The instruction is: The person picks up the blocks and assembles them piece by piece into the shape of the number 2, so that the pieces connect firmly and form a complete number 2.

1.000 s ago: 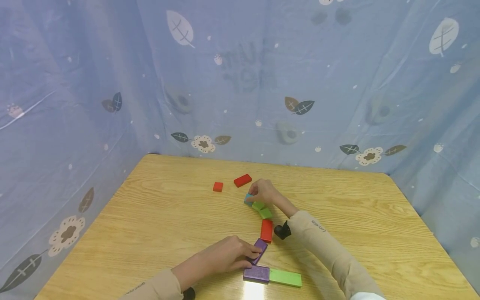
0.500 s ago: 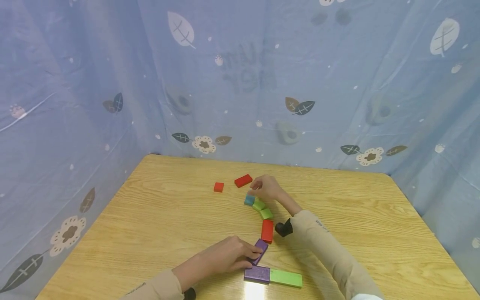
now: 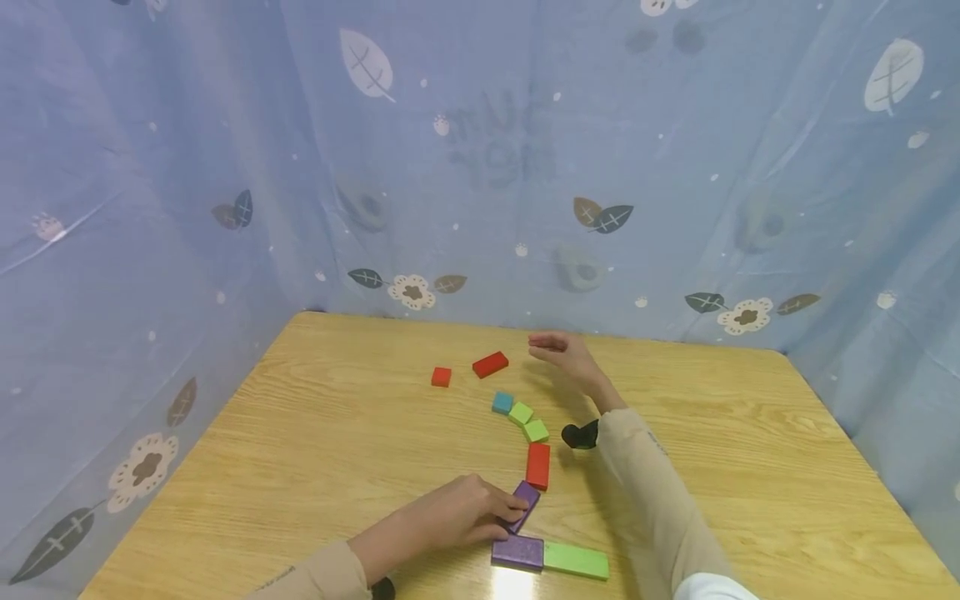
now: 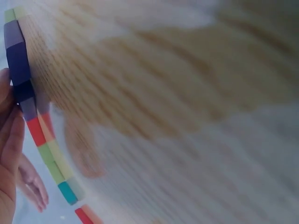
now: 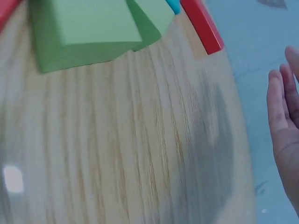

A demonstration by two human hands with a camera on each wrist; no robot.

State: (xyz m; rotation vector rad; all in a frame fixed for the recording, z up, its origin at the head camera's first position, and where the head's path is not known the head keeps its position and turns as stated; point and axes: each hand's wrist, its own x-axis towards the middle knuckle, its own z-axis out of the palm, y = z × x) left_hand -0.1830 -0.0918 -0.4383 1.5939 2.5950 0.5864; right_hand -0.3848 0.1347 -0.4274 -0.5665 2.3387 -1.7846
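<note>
My left hand (image 3: 465, 510) grips a slanted purple block (image 3: 527, 493) on the table, fingers over its top and thumb near its lower end; the hand hides part of it. A second purple block (image 3: 517, 553) lies just below, end to end with a long light green block (image 3: 576, 560). Beyond the slanted one, a curved row continues with a red block (image 3: 537, 465), two small green blocks (image 3: 536, 431) and a blue block (image 3: 502, 402). My right hand (image 3: 568, 357) hovers to the right of the row's far end, fingers extended and holding nothing, also visible in the right wrist view.
Past the blue block lie a red rectangular block (image 3: 491, 364) and a small red block (image 3: 442, 377). The wooden table (image 3: 337, 433) ends at a blue patterned curtain (image 3: 480, 167) behind and at both sides. A black wrist device (image 3: 581, 435) sits by my right sleeve.
My right hand has let go of the blue block and moved away up and to the right. The blue block stays at the end of the row. My left hand has kept its place.
</note>
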